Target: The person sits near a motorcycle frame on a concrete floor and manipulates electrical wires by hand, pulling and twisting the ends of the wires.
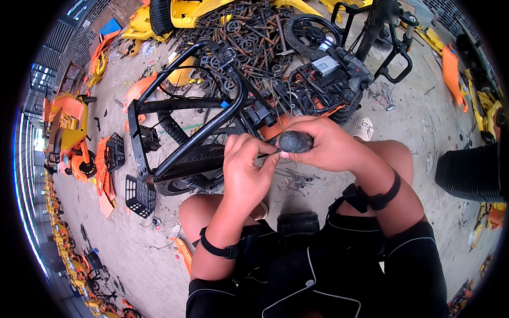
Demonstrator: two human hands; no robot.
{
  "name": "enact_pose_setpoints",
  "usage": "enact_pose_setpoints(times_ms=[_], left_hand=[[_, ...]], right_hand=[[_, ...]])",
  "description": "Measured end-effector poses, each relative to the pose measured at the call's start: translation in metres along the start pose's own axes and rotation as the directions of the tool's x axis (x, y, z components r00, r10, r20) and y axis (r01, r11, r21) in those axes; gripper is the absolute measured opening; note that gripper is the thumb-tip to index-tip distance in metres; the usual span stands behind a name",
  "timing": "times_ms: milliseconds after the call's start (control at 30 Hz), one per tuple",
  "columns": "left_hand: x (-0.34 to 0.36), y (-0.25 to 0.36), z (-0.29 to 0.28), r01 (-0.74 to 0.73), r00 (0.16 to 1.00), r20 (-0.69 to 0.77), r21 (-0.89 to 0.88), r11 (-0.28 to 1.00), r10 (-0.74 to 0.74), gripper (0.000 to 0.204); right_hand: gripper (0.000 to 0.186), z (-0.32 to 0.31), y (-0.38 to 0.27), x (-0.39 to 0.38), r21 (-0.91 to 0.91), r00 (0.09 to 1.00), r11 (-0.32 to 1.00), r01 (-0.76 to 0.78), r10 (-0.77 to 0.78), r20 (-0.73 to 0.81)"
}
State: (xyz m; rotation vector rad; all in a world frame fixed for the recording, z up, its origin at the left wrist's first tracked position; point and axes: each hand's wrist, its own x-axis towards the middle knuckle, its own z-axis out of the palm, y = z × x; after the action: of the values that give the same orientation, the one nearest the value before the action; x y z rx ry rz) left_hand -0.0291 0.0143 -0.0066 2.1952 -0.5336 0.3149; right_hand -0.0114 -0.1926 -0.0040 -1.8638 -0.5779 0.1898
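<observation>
My right hand [326, 143] is closed around a tool with a dark, worn, rounded end [296, 142], seen nearly end-on, so its exact kind is hidden. Against it, my left hand [246, 167] has thumb and forefinger pinched together on something thin and dark. That small piece is mostly covered by the fingers. Both hands meet in front of my knees, above the ground. Just beyond them lies a stripped black scooter frame [196, 106] with a rear wheel [193, 167] and cables. Right of the frame is an exposed front assembly [328, 79] with wiring.
A heap of rusty metal parts [244, 37] lies beyond the frame, with a hammer [282, 37] on it. Black baskets [140, 196] and orange panels stand left. Stacked black bins [469, 172] rise at right. Loose screws [297, 180] are scattered on the floor below my hands.
</observation>
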Motion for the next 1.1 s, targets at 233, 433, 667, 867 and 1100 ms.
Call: enact_pose_setpoints(times_ms=[233,433,667,867,1100], left_hand=[[-0.001,0.0,0.001,0.042,0.999,-0.014,-0.008,0.999,-0.042,0.018],[-0.003,-0.001,0.003,0.138,0.99,0.016,-0.032,0.99,-0.138,0.02],[0.0,-0.004,-0.008,0.214,0.944,0.259,-0.017,0.977,-0.203,0.016],[0.0,-0.005,-0.009,0.201,0.939,0.288,-0.024,0.979,-0.186,0.017],[-0.006,-0.005,-0.008,0.382,0.913,0.255,-0.269,0.884,-0.317,0.016]], right_hand=[[0.025,0.003,0.002,0.001,-0.038,0.998,0.999,0.026,-0.027,-0.051],[0.023,0.004,0.003,0.002,-0.1,0.996,0.993,0.063,-0.068,-0.055],[0.028,0.003,0.005,0.0,-0.17,0.999,0.985,0.023,-0.03,-0.037],[0.032,-0.001,0.008,0.001,0.025,0.998,0.997,-0.067,0.067,0.002],[0.026,-0.001,0.005,0.004,0.338,0.974,0.915,-0.219,0.225,0.022]])
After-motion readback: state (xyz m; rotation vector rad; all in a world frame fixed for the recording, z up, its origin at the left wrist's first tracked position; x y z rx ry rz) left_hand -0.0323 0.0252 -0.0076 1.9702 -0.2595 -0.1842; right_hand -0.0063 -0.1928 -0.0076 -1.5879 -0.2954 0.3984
